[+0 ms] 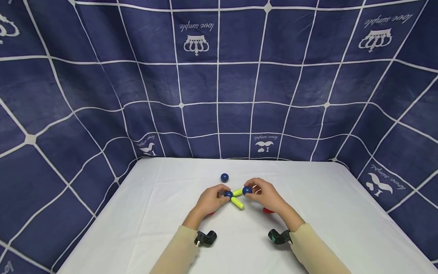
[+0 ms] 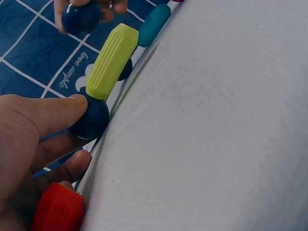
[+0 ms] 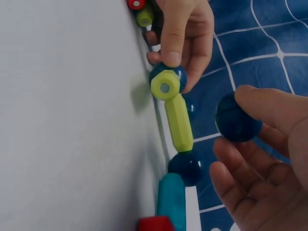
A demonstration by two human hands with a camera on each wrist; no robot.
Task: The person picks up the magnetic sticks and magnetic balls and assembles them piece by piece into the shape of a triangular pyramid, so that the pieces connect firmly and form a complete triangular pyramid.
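Blue ball [image 3: 237,118] pinched in right hand [image 1: 268,196] grip, just right of the stick assembly | yellow stick [image 1: 237,192] axis aimed at it | left hand [image 1: 211,198] grip pinches hub ball [image 2: 90,118] on bench [image 1: 308,198]

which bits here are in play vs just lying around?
In play: left hand pinching blue ball joined to yellow rods; right hand holding second ball.
Lying about: loose ball, red piece, teal rod.

White table [image 1: 308,213] with a loose blue ball [image 1: 224,177] near the back, yellow sticks [image 1: 237,203] mid-table, red pieces [image 1: 267,210] half hidden beside them.
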